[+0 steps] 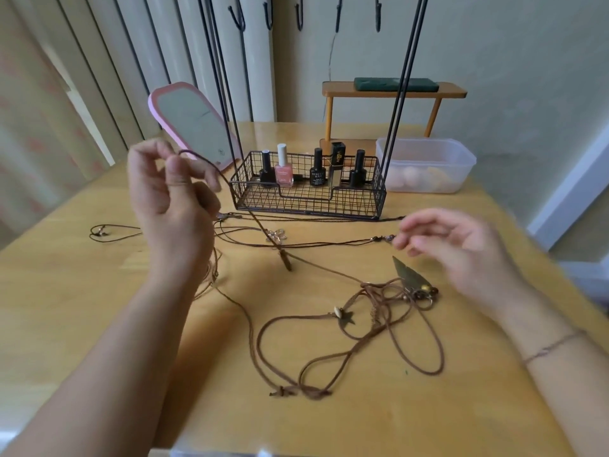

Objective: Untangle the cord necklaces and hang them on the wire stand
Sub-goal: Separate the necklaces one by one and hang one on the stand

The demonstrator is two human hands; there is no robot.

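My left hand (171, 196) is raised above the table and pinches a dark brown cord necklace (260, 225) between thumb and fingers; the cord slopes down to a slim pendant (286, 261) near the table. My right hand (451, 242) hovers blurred, fingers loosely curled, close to the beaded end of a thin cord (384, 239); whether it touches is unclear. A tangle of brown cords (372, 324) with a leaf charm (407, 270) and a star charm (346, 318) lies between my arms. The black wire stand (403, 77) rises from a wire basket (309, 199), with hooks (268, 16) at the top.
Nail polish bottles (284, 166) stand in the basket. A pink mirror (191, 123) leans at the back left. A plastic tub (428, 163) and an orange shelf (392, 90) are at the back right. A separate thin cord (113, 230) lies at the left.
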